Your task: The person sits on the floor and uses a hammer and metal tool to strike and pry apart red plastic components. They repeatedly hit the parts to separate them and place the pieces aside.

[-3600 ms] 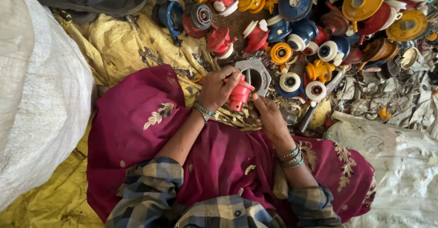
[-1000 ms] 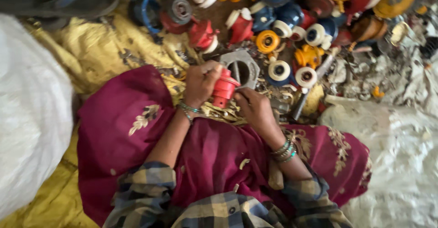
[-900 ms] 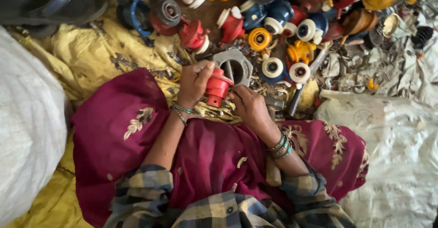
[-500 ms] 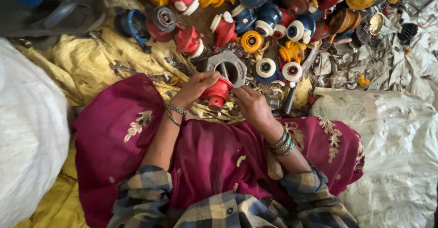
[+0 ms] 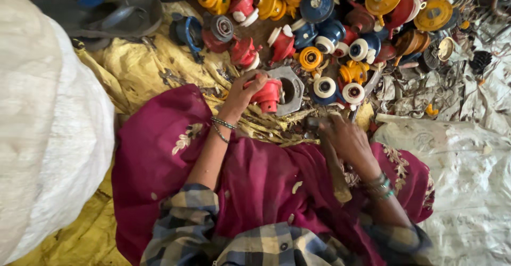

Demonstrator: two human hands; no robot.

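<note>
My left hand (image 5: 238,94) grips a red plastic spool-like part (image 5: 264,93) and holds it against a grey metal block with a round hole (image 5: 290,89) on the ground in front of my knees. My right hand (image 5: 347,140) is lower and to the right, away from the part. It is closed around a hammer with a wooden handle (image 5: 336,174), and the dark hammer head (image 5: 313,123) points toward the block. Both wrists wear bangles. A maroon cloth (image 5: 255,181) covers my lap.
A heap of red, blue, yellow and orange plastic parts (image 5: 340,26) lies beyond the block. A big white sack (image 5: 48,122) stands at the left and white sacking (image 5: 468,170) lies at the right. A grey sandal (image 5: 106,15) rests on yellow cloth (image 5: 143,69). Metal scraps (image 5: 426,93) lie at the right.
My right hand has left the red part, drawn back to the right and now holds a hammer. My left hand keeps the red part at the metal block.
</note>
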